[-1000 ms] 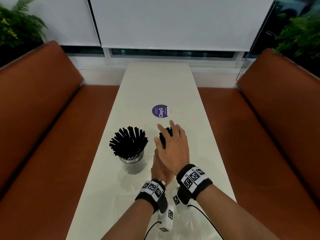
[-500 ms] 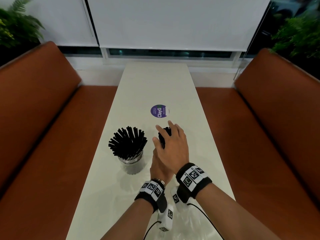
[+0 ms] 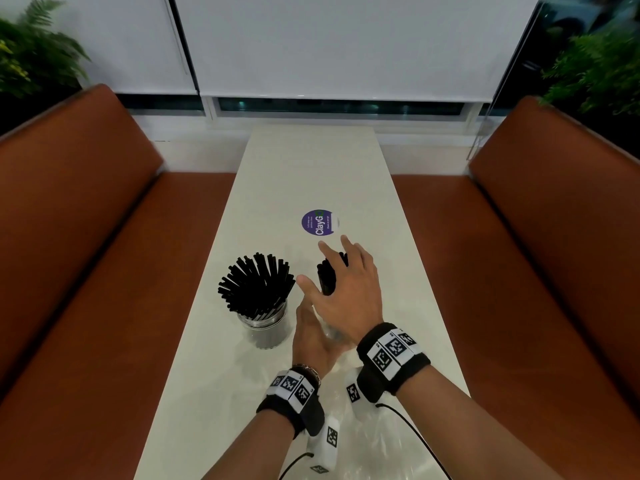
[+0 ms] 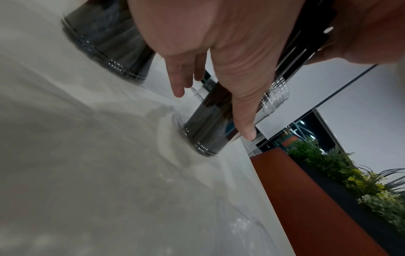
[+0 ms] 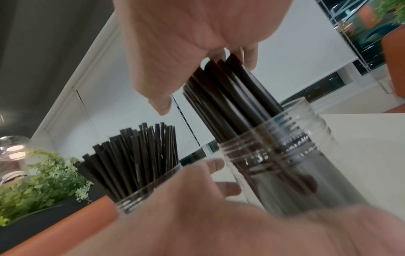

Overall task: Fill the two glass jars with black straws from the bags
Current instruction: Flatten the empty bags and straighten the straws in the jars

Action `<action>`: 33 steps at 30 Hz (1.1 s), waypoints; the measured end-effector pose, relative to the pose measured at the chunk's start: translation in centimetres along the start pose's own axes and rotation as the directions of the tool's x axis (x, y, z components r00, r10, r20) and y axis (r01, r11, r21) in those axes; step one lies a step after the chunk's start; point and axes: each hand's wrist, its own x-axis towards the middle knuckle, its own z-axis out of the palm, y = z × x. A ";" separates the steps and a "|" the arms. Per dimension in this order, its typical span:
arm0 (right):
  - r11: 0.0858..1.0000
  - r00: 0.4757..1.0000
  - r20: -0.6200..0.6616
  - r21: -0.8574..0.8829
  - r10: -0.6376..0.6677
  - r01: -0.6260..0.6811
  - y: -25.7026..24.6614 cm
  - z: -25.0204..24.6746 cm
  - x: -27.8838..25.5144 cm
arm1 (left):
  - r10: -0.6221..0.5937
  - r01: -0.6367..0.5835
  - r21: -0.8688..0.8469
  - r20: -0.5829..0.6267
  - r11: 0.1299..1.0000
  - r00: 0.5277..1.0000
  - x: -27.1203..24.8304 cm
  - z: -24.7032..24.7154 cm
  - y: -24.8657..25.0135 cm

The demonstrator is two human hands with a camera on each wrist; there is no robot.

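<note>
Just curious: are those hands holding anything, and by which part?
Nothing gripped: the right hand rests open-fingered atop the straws; the left hand lies open beside the jar.

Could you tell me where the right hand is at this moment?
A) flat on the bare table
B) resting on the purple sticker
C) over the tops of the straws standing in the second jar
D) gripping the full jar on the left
C: the right hand has open fingers over the tops of the straws standing in the second jar.
</note>
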 end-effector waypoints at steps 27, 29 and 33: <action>0.919 0.982 0.187 0.383 0.029 -0.100 -7.3 4.2 -4.9 | 0.053 -0.069 -0.129 -0.125 0.989 0.991 0.5 -13.9 -3.6; 0.918 0.985 0.162 0.380 0.056 -0.115 -7.6 5.2 -3.7 | 0.058 -0.067 -0.110 -0.087 0.992 0.995 0.8 -13.9 -3.5; 0.956 0.992 0.121 0.288 0.026 -0.061 -7.8 6.1 -1.6 | 0.030 -0.037 -0.133 -0.049 0.990 0.998 1.4 -14.0 -3.7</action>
